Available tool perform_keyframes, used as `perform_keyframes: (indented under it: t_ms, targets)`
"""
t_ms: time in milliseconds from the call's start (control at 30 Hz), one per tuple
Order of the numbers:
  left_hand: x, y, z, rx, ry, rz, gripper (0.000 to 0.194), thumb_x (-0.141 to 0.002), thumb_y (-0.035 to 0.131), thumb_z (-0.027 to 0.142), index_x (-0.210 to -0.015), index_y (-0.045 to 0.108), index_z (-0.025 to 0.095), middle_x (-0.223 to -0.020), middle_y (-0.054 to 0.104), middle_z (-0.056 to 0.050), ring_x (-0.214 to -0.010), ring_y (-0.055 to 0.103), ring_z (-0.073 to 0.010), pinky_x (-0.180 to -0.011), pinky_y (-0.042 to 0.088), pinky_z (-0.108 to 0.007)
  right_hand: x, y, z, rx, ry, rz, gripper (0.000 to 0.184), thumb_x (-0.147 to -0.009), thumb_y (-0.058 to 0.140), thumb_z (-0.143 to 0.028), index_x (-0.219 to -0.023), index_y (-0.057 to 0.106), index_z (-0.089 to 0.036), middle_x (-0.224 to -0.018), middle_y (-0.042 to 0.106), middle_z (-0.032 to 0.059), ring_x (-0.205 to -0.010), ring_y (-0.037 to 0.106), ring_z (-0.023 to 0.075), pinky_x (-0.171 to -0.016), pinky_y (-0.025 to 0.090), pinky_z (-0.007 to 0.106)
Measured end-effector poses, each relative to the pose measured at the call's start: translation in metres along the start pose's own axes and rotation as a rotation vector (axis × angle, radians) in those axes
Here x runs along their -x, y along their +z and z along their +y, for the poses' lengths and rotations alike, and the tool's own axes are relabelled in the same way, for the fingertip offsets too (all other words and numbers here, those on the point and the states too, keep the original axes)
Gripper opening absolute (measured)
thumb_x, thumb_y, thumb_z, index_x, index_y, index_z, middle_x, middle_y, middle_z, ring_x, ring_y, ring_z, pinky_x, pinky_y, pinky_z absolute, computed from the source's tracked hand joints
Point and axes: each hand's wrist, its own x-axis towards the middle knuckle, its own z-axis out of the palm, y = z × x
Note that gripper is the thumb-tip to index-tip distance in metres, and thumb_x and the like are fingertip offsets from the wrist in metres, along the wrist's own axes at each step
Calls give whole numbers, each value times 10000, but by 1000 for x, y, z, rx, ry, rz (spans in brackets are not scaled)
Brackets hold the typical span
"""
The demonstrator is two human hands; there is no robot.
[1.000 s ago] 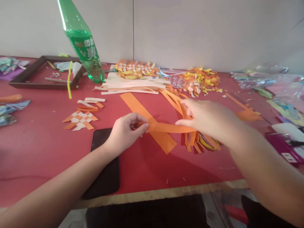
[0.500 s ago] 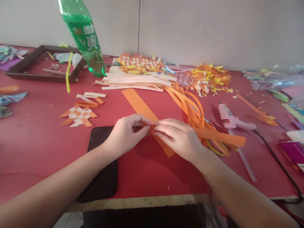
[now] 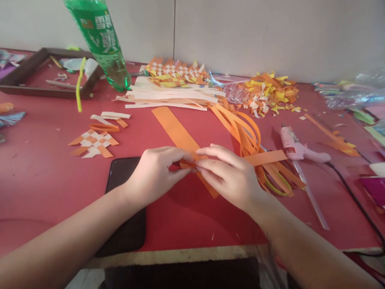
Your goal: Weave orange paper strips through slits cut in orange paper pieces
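Observation:
My left hand (image 3: 164, 170) and my right hand (image 3: 227, 172) meet over the middle of the red table, fingertips touching. Both pinch an orange paper strip (image 3: 269, 157), whose free end sticks out past my right hand to the right. Its held end is mostly hidden by my fingers. Beneath my hands lies a wider orange paper band (image 3: 173, 126), slanting across the table. Just right of my right hand is a loose bundle of orange strips (image 3: 237, 126). A small woven orange-and-white paper piece (image 3: 96, 142) lies off to the left.
A black phone (image 3: 128, 216) lies under my left forearm. The pink glue gun (image 3: 296, 146) rests at right, its cord trailing to the edge. White strips (image 3: 171, 96), woven pieces (image 3: 177, 72) and paper scraps (image 3: 269, 94) line the back, near a green bottle (image 3: 104, 44) and dark frame (image 3: 33, 92).
My right hand has moved left from along the strip to meet my left hand and grip the same end. The strip's free end now points right and slightly up. The view has shifted slightly.

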Motion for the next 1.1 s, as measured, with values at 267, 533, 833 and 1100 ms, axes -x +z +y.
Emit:
perform_keyframes:
  t_ms: [267,533,833,1100]
  targets:
    - [-3,-3,6,145,-116,-29,183,-769,782,305,-916,761,197,-903,787,-23,-819,732,-159,-770,560,-213,-2,-1,-3,-76,26,-3,111,-858,647,-97,-902,646,-199,-1063,702,91,-974,692,195,-951,556,374]
    - [-5,-2,6,281,-265,-52,174,-796,740,372,-900,776,237,-894,789,-9,-796,729,-175,-762,575,-242,-5,-2,-5,-217,193,-25,83,-848,681,-169,-817,613,-205,-996,664,77,-903,679,179,-781,561,312]
    - [-4,-2,6,136,-155,-11,100,-851,684,284,-834,757,218,-849,784,3,-771,725,-151,-711,553,-209,-5,-2,-2,-126,113,-19,45,-909,631,-165,-899,654,-203,-891,735,49,-840,699,181,-782,563,329]
    - [-5,-4,13,258,-368,220,120,-797,745,342,-808,747,223,-838,791,-5,-770,736,-181,-701,599,-260,1,-12,-20,-68,13,199,235,-795,735,-131,-958,668,-287,-847,710,21,-769,659,174,-723,577,322]
